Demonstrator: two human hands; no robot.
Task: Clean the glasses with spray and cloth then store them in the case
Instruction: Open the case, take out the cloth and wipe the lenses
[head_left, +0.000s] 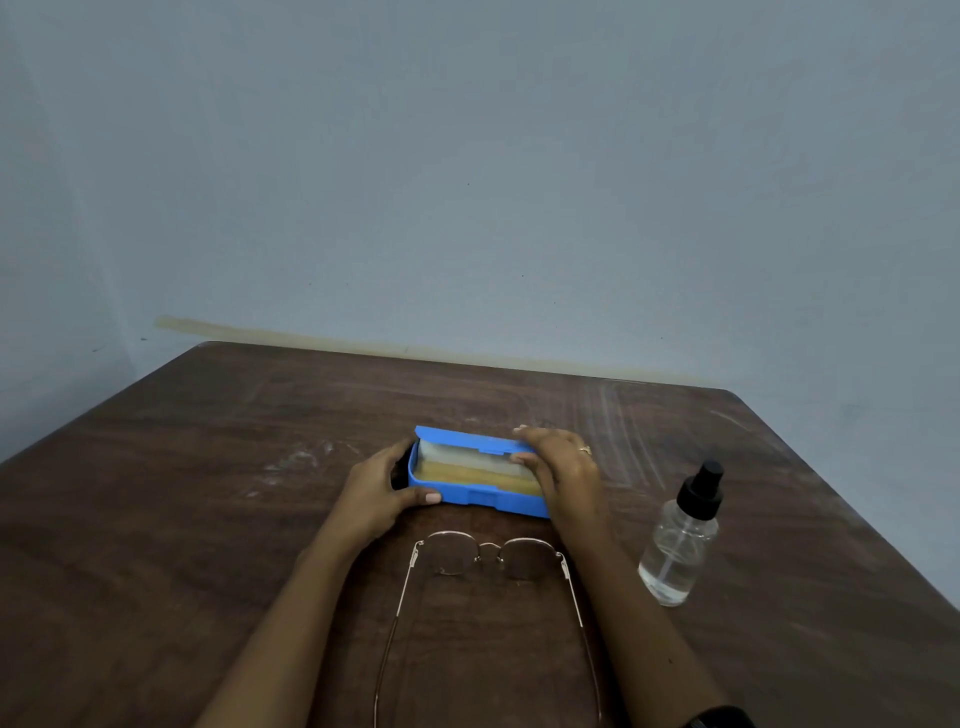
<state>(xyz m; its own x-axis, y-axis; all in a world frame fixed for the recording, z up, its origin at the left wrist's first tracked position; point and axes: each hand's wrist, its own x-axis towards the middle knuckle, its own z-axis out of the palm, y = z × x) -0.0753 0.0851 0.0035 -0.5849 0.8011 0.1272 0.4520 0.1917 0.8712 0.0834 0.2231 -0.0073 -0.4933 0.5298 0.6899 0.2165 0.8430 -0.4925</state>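
Blue case (478, 496): lid (467, 440) half raised.
Left hand (376, 493): grips 9 o'clock end; pin it down.
Right hand (563, 478): pinches lid; lift evenly.
Glasses (488, 558): 6 o'clock, untouched.

a plain indoor room, more like a home or a simple study corner than a shop or a lab, though which exactly cannot be told. a dark wood-grain counter (182, 493), scuffed and streaked with whitish marks, stands before a flat blue-grey painted wall (467, 182). a pale yellowish strip (363, 347) runs along the wall just above the counter's far edge.
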